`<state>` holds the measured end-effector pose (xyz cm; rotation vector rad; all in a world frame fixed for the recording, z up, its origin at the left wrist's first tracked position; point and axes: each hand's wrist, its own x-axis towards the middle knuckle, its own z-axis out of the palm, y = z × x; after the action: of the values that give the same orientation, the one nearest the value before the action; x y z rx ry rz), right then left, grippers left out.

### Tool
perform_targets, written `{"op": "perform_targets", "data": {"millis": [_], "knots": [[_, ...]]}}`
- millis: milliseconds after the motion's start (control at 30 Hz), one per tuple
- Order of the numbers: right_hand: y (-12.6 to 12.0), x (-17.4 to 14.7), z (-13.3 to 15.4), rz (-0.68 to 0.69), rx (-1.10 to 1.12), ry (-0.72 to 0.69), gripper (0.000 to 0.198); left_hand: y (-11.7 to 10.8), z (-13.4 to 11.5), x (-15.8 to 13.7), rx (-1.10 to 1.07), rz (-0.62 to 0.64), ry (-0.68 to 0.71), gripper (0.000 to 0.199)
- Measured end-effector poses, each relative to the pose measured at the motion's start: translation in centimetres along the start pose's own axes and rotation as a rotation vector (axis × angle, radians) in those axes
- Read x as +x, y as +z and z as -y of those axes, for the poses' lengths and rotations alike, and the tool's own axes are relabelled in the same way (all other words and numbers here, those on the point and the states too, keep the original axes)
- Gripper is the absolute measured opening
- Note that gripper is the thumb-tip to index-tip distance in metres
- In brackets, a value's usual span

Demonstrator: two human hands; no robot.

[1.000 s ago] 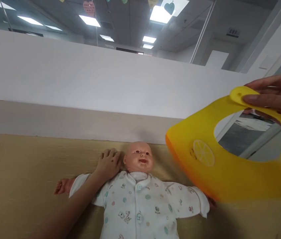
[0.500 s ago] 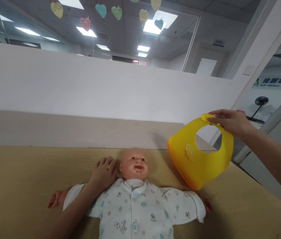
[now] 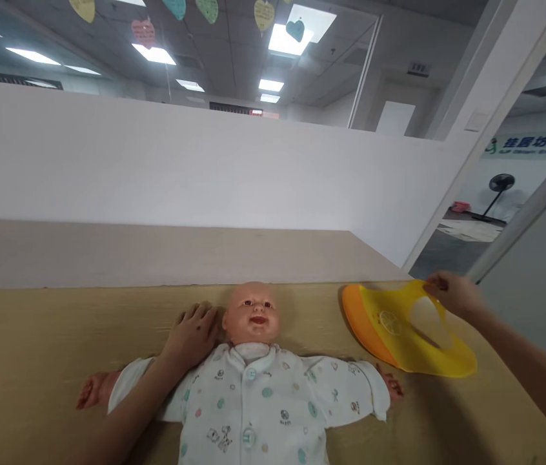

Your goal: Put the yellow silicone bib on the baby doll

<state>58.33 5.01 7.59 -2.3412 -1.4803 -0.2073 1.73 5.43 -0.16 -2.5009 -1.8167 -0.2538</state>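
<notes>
Two hands, ours: L hand (image 3: 193,337), gripping nothing, rests w/ fingers loosely spread by the head and shoulder of a baby doll (image 3: 266,407), prob. to steady it, as it's on its back, arms out. R hand (image 3: 455,296) pinches the edge of a yellow bib (image 3: 406,337) near its neck hole, prob. b/c it's thin there; the bib seems to lie on the table (image 3: 35,339), to our R, near the doll's outstretched arm.

The right hand (image 3: 457,295) is holding the yellow bib (image 3: 399,337) by its edge; the left hand (image 3: 194,337) is resting on the surface (image 3: 60,329) beside the doll's head (image 3: 252,318).
</notes>
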Motion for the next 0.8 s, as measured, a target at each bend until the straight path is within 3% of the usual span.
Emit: {"op": "perform_targets", "data": {"millis": [167, 433, 600, 800], "knots": [[4.3, -0.9, -3.5, -0.001, -0.072, 0.044, 0.014, 0.3, 0.1, 0.1, -0.019, -0.013, 0.012, 0.038], [7.7, -1.5, -7.9, -0.059, -0.113, 0.195, 0.039, -0.1, -0.1, -0.1, -0.011, -0.011, 0.015, 0.037], [8.9, -2.9, -9.8, -0.106, -0.143, 0.208, 0.047, 0.1, 0.0, 0.0, -0.024, -0.028, 0.016, 0.037], [9.2, -4.6, -9.8, -0.097, -0.079, 0.21, 0.059, 0.4, 0.2, 0.0, -0.03, -0.028, 0.021, 0.037]]}}
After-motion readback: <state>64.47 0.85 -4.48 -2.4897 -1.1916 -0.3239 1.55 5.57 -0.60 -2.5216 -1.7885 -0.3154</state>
